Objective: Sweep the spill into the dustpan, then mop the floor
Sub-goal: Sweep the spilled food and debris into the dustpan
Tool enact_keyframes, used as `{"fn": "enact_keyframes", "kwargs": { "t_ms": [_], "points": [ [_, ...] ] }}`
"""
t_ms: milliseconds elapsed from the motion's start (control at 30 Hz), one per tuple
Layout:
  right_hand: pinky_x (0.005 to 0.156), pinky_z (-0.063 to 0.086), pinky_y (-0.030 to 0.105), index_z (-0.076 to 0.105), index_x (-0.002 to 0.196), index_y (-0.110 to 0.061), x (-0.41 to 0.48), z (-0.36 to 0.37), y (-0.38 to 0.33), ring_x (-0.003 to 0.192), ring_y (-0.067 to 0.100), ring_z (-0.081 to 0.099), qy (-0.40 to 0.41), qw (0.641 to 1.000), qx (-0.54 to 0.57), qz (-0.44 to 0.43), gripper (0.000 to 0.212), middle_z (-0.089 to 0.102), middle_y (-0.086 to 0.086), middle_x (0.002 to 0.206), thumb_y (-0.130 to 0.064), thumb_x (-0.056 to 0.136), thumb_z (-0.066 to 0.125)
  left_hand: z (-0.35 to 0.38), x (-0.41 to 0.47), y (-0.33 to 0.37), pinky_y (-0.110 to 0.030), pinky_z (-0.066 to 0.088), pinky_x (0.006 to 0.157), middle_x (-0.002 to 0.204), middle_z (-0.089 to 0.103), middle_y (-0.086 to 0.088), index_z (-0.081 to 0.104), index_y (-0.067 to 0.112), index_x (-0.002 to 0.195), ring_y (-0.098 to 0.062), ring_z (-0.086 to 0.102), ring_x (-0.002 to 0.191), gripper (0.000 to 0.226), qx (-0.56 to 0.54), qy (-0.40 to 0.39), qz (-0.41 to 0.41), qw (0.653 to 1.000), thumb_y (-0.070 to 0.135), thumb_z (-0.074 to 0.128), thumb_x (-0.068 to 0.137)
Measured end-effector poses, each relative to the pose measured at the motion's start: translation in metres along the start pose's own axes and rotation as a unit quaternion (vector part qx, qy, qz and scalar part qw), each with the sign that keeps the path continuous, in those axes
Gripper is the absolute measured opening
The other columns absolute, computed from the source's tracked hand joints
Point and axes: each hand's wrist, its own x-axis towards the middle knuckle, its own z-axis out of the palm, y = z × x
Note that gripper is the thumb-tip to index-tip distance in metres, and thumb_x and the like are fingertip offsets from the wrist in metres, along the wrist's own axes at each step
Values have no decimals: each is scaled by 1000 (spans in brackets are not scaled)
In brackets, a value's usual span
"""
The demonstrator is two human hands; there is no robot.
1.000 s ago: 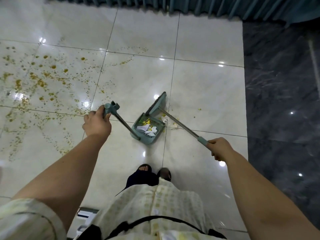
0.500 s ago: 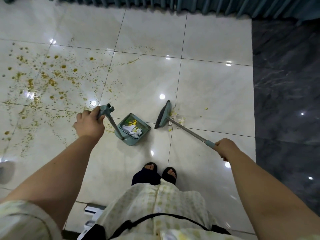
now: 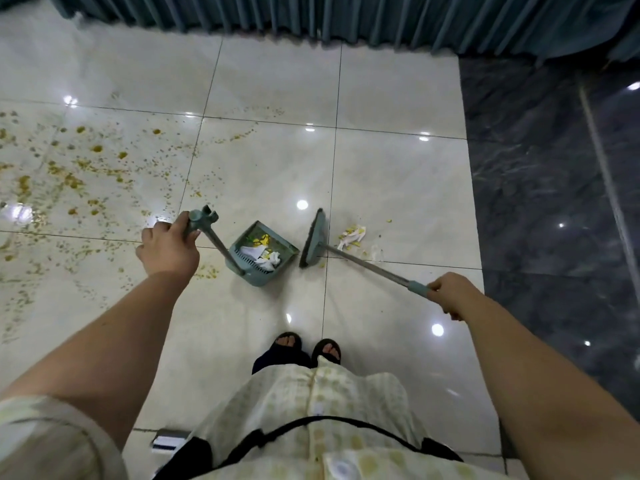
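Teal dustpan (image 3: 257, 279) gripped by left hand (image 3: 168, 252), broom (image 3: 313, 237) by right hand (image 3: 450, 294); mid-sweep, centre-frame scraps (image 3: 351, 236), perhaps paper, need brushing leftward.

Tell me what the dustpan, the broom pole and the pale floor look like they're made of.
The dustpan looks like moulded plastic, matte teal, judging by its slotted comb wall. The broom pole seems a metal tube, grey with a dull sheen; the teal sleeve by the right hand looks plastic. The pale floor appears polished tile, ceramic or stone: mirror-like light spots, thin grout lines.
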Motion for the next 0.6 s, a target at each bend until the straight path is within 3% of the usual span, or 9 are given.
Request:
{"fn": "enact_keyframes", "kwargs": {
  "t_ms": [133, 267, 367, 467, 600],
  "points": [
    [56, 51, 30, 73, 104, -10, -1, 10, -5, 51, 25, 56, -25, 998, -59, 9, 27, 60, 11, 64, -25, 90, 56, 0, -2, 4, -56, 39, 87, 114, 54, -21, 51, 25, 128, -42, 41, 113, 31, -16, 4, -2, 1000, 29, 49, 97],
    [69, 55, 33, 72, 102, -10, 2, 7, 3, 66, 25, 63, 0, 993, -110, 35, 25, 64, 9, 74, -23, 88, 56, 5, -6, 15, -54, 40, 86, 115, 54, -20, 50, 25, 129, -41, 41, 113, 32, -18, 0, 9, 1000, 30, 49, 97],
    [64, 55, 31, 68, 97, -10, 7, -4, 11, 65, 23, 63, 39, 989, -131, 64, 21, 64, 7, 78, -25, 87, 58, 11, -7, 27, -52, 40, 86, 116, 54, -19, 49, 26, 131, -40, 41, 114, 34, -19, -6, 10, 1000, 31, 48, 97],
    [63, 51, 29, 66, 91, -9, 6, -13, 8, 65, 22, 60, 72, 989, -116, 59, 22, 61, 6, 77, -28, 90, 54, 15, -5, 42, -52, 39, 88, 118, 54, -18, 49, 27, 132, -39, 41, 115, 35, -22, -11, 11, 1000, 32, 49, 97],
    [63, 56, 34, 67, 90, -4, 4, -12, 12, 57, 27, 62, 67, 995, -27, 70, 31, 62, 11, 71, -32, 92, 53, 20, -2, 63, -52, 39, 88, 118, 54, -18, 50, 27, 132, -39, 41, 115, 35, -26, -20, 28, 999, 32, 48, 97]
  ]
}}
